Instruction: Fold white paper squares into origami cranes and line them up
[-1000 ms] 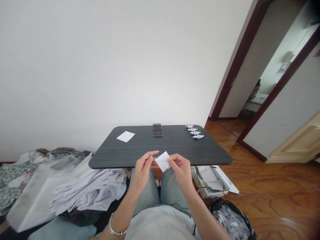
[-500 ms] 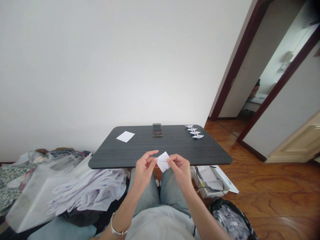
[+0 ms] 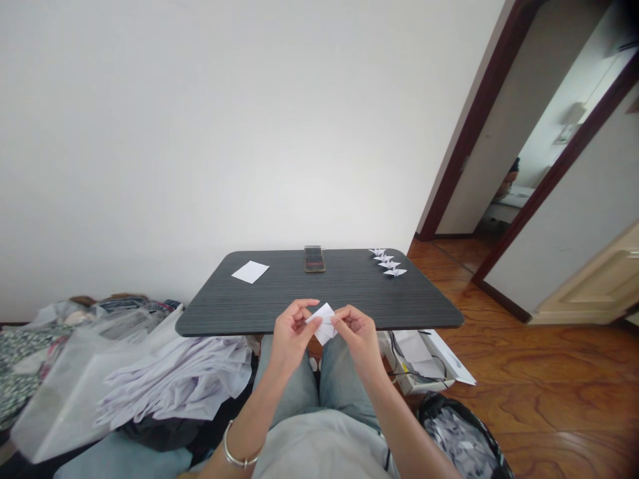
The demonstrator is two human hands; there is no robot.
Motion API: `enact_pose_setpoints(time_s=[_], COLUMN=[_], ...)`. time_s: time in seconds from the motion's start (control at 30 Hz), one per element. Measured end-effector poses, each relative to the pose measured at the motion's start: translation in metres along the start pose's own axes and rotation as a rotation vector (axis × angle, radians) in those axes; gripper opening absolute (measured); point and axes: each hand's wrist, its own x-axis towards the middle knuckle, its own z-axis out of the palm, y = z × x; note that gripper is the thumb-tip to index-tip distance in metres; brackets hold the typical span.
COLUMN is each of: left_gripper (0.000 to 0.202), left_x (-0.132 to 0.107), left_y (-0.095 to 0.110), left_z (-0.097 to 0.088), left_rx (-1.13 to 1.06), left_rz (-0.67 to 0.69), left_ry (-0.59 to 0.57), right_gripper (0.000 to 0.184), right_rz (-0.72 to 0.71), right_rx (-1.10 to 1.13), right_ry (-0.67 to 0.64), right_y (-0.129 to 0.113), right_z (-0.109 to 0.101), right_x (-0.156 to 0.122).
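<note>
The left hand (image 3: 294, 336) and right hand (image 3: 359, 339) both pinch a part-folded white paper (image 3: 323, 324) above the bench's (image 3: 319, 293) near edge; four finished paper cranes (image 3: 388, 263) line the far right corner; one unfolded sheet (image 3: 250, 271) lies far left.

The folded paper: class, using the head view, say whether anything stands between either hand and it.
Nothing visible does. The left hand and the right hand both hold the folded paper directly, one at each side, with their fingers on it and nothing in between.
</note>
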Motion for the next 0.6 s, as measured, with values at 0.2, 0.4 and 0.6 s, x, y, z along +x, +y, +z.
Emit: enact_pose_setpoints(time_s=[0.2, 0.4, 0.6], left_gripper=[0.03, 0.022, 0.014], left_x=[0.0003, -0.0004, 0.0007], left_y=[0.0026, 0.0044, 0.003], left_z=[-0.0004, -0.0005, -0.002], left_rx=[0.001, 0.018, 0.073], left_rz=[0.01, 0.019, -0.026], left_ry=[-0.001, -0.005, -0.001], right_gripper=[0.023, 0.027, 0.028], right_rz=[0.112, 0.189, 0.194], right_rx=[0.1, 0.042, 0.044], right_ry=[0.005, -0.071, -0.093], right_y=[-0.0016, -0.0014, -0.0037], right_z=[-0.0022, -0.0056, -0.0073], right_x=[0.0039, 0.0068, 0.0075])
